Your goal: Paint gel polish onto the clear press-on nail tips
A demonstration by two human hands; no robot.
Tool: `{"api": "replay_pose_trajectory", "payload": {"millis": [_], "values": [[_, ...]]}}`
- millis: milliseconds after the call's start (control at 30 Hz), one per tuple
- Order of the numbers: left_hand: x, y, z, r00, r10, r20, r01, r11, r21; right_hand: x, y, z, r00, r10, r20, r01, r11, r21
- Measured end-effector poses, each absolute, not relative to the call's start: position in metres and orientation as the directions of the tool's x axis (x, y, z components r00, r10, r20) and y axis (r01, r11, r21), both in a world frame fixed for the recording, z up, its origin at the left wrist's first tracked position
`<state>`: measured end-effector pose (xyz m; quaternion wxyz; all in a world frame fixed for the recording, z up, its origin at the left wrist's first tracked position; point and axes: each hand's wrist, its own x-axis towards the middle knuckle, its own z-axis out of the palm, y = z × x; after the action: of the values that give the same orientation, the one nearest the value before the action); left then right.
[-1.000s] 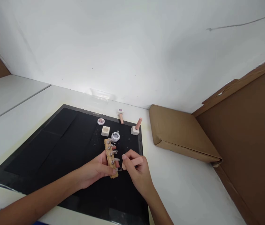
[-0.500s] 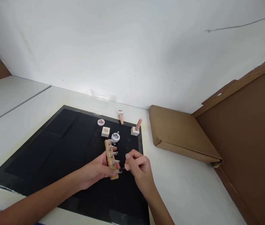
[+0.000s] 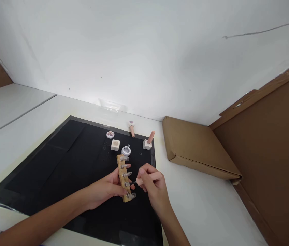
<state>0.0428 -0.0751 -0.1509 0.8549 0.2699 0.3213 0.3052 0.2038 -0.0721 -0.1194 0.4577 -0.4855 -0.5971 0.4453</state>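
Observation:
My left hand (image 3: 113, 184) grips a tan, wavy-edged nail tip stand (image 3: 121, 171) that carries several clear false nails (image 3: 127, 174) on metal studs. Between the fingers of my right hand (image 3: 152, 182) is a nail polish brush (image 3: 142, 180) with a pink cap handle. Its dark bristle end meets the second false nail from the near end, or is very close to it. Just beyond the stand sit an open round jar (image 3: 126, 150), a square white bottle (image 3: 115, 145) without its cap, and a round lid (image 3: 110, 134).
A pink-capped polish bottle (image 3: 147, 144) stands at the black mat's (image 3: 57, 164) right edge. Another bottle (image 3: 131, 125) lies at its far edge. A flat cardboard box (image 3: 200, 147) rests on the right, before a white wall (image 3: 134, 51).
The stand has turned a little in my left hand and shifted slightly right and nearer. The brush tip has moved from the nearest false nail to the second one.

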Motion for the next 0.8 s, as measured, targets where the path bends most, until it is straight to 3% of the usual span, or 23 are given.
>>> {"api": "replay_pose_trajectory", "payload": {"millis": [800], "values": [[0.045, -0.0737, -0.1598, 0.602, 0.715, -0.356, -0.34, 0.633, 0.696, 0.2036, -0.0712, -0.1194, -0.244, 0.966, 0.085, 0.282, 0.154, -0.947]]}}
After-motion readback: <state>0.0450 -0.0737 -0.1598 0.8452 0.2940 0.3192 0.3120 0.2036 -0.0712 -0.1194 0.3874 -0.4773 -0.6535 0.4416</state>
